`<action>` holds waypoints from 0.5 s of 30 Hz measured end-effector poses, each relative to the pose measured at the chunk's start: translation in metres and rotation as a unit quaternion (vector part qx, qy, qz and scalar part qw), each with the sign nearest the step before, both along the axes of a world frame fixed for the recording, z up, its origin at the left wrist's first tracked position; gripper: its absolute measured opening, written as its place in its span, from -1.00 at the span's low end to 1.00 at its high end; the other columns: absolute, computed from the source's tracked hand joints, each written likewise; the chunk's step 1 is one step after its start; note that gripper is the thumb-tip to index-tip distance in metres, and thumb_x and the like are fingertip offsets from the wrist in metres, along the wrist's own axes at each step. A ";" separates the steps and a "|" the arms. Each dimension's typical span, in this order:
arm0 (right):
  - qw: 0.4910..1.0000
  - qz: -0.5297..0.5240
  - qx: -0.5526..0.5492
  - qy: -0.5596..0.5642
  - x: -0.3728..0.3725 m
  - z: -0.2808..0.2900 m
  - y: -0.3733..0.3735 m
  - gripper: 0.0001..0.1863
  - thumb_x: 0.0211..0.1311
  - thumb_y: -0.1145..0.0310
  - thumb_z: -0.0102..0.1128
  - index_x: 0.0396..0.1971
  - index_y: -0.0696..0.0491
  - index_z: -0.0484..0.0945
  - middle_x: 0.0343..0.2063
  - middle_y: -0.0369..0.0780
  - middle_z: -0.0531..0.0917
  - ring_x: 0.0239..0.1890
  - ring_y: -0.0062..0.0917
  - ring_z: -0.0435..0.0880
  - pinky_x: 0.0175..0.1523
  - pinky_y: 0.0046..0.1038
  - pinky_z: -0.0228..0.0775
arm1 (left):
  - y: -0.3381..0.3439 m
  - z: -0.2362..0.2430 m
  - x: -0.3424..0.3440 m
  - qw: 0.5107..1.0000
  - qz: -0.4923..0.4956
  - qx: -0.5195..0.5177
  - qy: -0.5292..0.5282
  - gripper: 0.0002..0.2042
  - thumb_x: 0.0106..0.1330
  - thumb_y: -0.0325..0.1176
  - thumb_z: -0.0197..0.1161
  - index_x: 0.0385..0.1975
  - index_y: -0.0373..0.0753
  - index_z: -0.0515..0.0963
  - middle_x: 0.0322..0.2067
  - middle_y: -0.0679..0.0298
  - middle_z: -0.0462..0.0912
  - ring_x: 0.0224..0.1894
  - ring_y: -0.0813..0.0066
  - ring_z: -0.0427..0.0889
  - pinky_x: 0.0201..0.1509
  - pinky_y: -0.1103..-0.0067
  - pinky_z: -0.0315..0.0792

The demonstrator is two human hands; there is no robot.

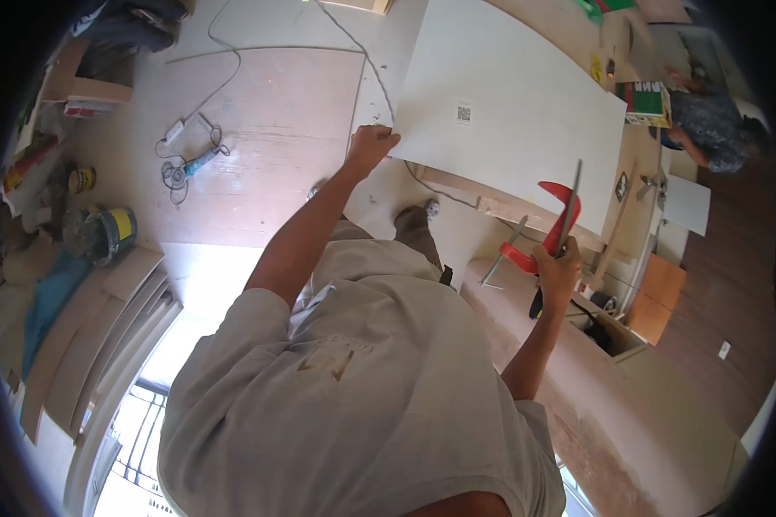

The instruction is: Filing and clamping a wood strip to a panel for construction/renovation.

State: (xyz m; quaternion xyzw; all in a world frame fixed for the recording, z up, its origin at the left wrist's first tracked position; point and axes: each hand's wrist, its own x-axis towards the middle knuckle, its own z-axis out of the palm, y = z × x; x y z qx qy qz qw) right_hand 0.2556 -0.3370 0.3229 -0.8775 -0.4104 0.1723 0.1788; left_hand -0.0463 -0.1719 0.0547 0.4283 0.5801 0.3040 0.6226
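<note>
My left hand [372, 148] is closed at the near left corner of a large white panel [517, 95], its fingers touching the edge. A small printed code label [464, 113] is stuck on the panel. In my right hand [559, 269] I hold a bar clamp with red jaws [560, 200], its grey bar pointing up and away beside the panel's near right edge. A black and yellow handle [536, 303] shows below that hand. Next to the clamp is a thin grey rod [505, 250]; whether it belongs to the clamp I cannot tell.
A blue corded power tool [181, 171] lies on a brownish sheet [267, 129] at the left. A bucket [112, 234] and leaning boards [90, 345] stand farther left. Wooden pieces [500, 209] lie under the panel. Another person [711, 129] is at the right, near a green box [645, 103].
</note>
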 end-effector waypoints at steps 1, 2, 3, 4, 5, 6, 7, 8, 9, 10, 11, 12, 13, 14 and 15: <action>1.000 -0.002 -0.002 -0.013 -0.014 0.000 0.000 -0.70 -0.16 0.34 0.33 -0.46 0.17 0.44 -0.70 -0.20 0.48 -0.71 -0.49 0.49 -0.56 -0.36 0.35 | 0.003 0.000 0.004 0.999 0.032 0.000 -0.018 -0.63 0.19 -0.27 0.39 -0.10 -0.43 0.67 -0.33 0.00 0.73 -0.34 0.33 0.72 -0.19 0.43 0.62; 1.000 0.014 -0.005 -0.026 -0.026 0.000 0.001 -0.70 -0.16 0.34 0.33 -0.46 0.16 0.45 -0.70 -0.20 0.48 -0.72 -0.49 0.48 -0.57 -0.36 0.34 | 0.001 0.001 0.004 0.998 0.051 -0.044 -0.022 -0.63 0.17 -0.24 0.41 -0.14 -0.41 0.69 -0.33 0.04 0.75 -0.35 0.35 0.71 -0.22 0.45 0.59; 0.999 0.030 -0.008 -0.039 -0.038 0.001 0.003 -0.71 -0.16 0.34 0.33 -0.45 0.16 0.45 -0.71 -0.21 0.48 -0.73 -0.49 0.48 -0.58 -0.36 0.34 | 0.007 0.000 0.001 0.997 0.050 -0.047 -0.033 -0.63 0.17 -0.24 0.41 -0.14 -0.41 0.69 -0.33 0.04 0.75 -0.35 0.35 0.71 -0.22 0.45 0.59; 1.000 0.009 -0.021 -0.021 -0.058 0.013 0.006 -0.70 -0.16 0.35 0.33 -0.45 0.17 0.45 -0.71 -0.21 0.48 -0.73 -0.50 0.48 -0.59 -0.36 0.34 | 0.010 -0.002 0.000 0.999 0.028 -0.030 -0.011 -0.62 0.16 -0.25 0.40 -0.11 -0.40 0.67 -0.33 0.06 0.75 -0.35 0.37 0.70 -0.24 0.46 0.58; 0.999 0.009 -0.021 -0.031 -0.068 0.020 0.007 -0.70 -0.16 0.35 0.33 -0.45 0.17 0.45 -0.71 -0.21 0.48 -0.73 -0.50 0.48 -0.59 -0.36 0.34 | 0.013 -0.004 -0.001 1.000 0.007 -0.012 0.012 -0.61 0.16 -0.26 0.40 -0.08 -0.39 0.66 -0.34 0.09 0.75 -0.36 0.40 0.69 -0.25 0.46 0.57; 0.999 -0.004 -0.029 -0.018 -0.076 0.026 0.009 -0.70 -0.16 0.35 0.32 -0.45 0.18 0.44 -0.71 -0.20 0.49 -0.73 -0.50 0.49 -0.59 -0.36 0.34 | 0.014 -0.005 -0.001 1.000 0.008 -0.012 0.002 -0.61 0.16 -0.26 0.40 -0.08 -0.39 0.66 -0.34 0.09 0.75 -0.36 0.40 0.69 -0.25 0.46 0.57; 0.999 -0.017 -0.036 -0.003 -0.083 0.030 0.012 -0.71 -0.15 0.36 0.32 -0.45 0.19 0.44 -0.70 -0.20 0.49 -0.73 -0.50 0.49 -0.59 -0.35 0.34 | 0.018 -0.005 -0.001 1.000 0.003 -0.016 -0.026 -0.58 0.15 -0.26 0.39 -0.03 -0.38 0.64 -0.34 0.10 0.75 -0.36 0.40 0.69 -0.25 0.46 0.57; 0.999 -0.016 -0.033 -0.010 -0.087 0.032 0.013 -0.71 -0.15 0.36 0.32 -0.45 0.19 0.44 -0.70 -0.20 0.49 -0.73 -0.50 0.49 -0.59 -0.35 0.34 | 0.023 -0.003 -0.002 0.998 -0.002 -0.019 -0.054 -0.55 0.15 -0.26 0.39 0.02 -0.36 0.61 -0.34 0.11 0.75 -0.35 0.40 0.69 -0.25 0.46 0.57; 0.999 -0.011 -0.030 -0.026 -0.086 0.032 0.011 -0.72 -0.15 0.37 0.30 -0.45 0.19 0.44 -0.71 -0.19 0.49 -0.73 -0.50 0.50 -0.59 -0.35 0.34 | 0.025 -0.001 -0.001 0.998 -0.001 -0.013 -0.061 -0.55 0.15 -0.26 0.39 0.02 -0.36 0.61 -0.34 0.11 0.75 -0.35 0.40 0.69 -0.25 0.46 0.57; 0.999 -0.006 -0.022 -0.040 -0.084 0.034 0.009 -0.73 -0.15 0.38 0.29 -0.46 0.20 0.44 -0.71 -0.18 0.50 -0.73 -0.49 0.50 -0.60 -0.35 0.35 | 0.027 -0.007 0.004 0.997 0.007 0.009 -0.074 -0.53 0.15 -0.26 0.38 0.05 -0.36 0.58 -0.34 0.10 0.75 -0.35 0.40 0.69 -0.25 0.47 0.57; 0.999 -0.002 -0.004 -0.043 -0.081 0.032 0.008 -0.73 -0.15 0.38 0.29 -0.46 0.20 0.44 -0.71 -0.18 0.50 -0.73 -0.49 0.50 -0.60 -0.35 0.35 | 0.043 -0.009 0.005 0.995 0.017 0.038 -0.085 -0.50 0.15 -0.26 0.37 0.09 -0.35 0.56 -0.34 0.10 0.75 -0.35 0.41 0.69 -0.24 0.48 0.57; 0.997 0.024 0.003 -0.073 -0.073 0.028 0.004 -0.73 -0.14 0.39 0.29 -0.45 0.20 0.45 -0.70 -0.17 0.50 -0.74 -0.49 0.50 -0.60 -0.35 0.35 | 0.047 0.000 0.012 0.996 0.009 0.041 -0.078 -0.51 0.15 -0.24 0.36 0.08 -0.33 0.58 -0.33 0.08 0.76 -0.33 0.39 0.71 -0.20 0.49 0.58; 0.993 0.061 0.008 -0.097 -0.072 0.024 0.007 -0.73 -0.14 0.39 0.28 -0.44 0.20 0.45 -0.70 -0.16 0.51 -0.74 -0.48 0.50 -0.60 -0.35 0.35 | 0.055 -0.002 0.008 0.998 -0.008 0.039 -0.039 -0.51 0.17 -0.21 0.33 0.09 -0.30 0.58 -0.31 0.04 0.76 -0.29 0.34 0.72 -0.14 0.47 0.58; 0.993 0.066 0.026 -0.097 -0.080 0.030 0.012 -0.73 -0.14 0.39 0.28 -0.44 0.20 0.45 -0.70 -0.16 0.51 -0.74 -0.48 0.50 -0.60 -0.35 0.35 | 0.058 -0.017 0.005 0.996 0.009 0.076 -0.044 -0.50 0.17 -0.19 0.31 0.11 -0.28 0.58 -0.30 0.02 0.76 -0.26 0.29 0.73 -0.08 0.45 0.57; 0.996 0.037 -0.005 -0.082 -0.090 0.039 0.013 -0.71 -0.14 0.38 0.30 -0.40 0.19 0.46 -0.69 -0.17 0.52 -0.76 -0.49 0.50 -0.64 -0.38 0.34 | 0.058 -0.022 0.007 0.995 0.009 0.088 -0.044 -0.50 0.17 -0.19 0.31 0.11 -0.28 0.58 -0.30 0.02 0.76 -0.26 0.29 0.73 -0.08 0.45 0.57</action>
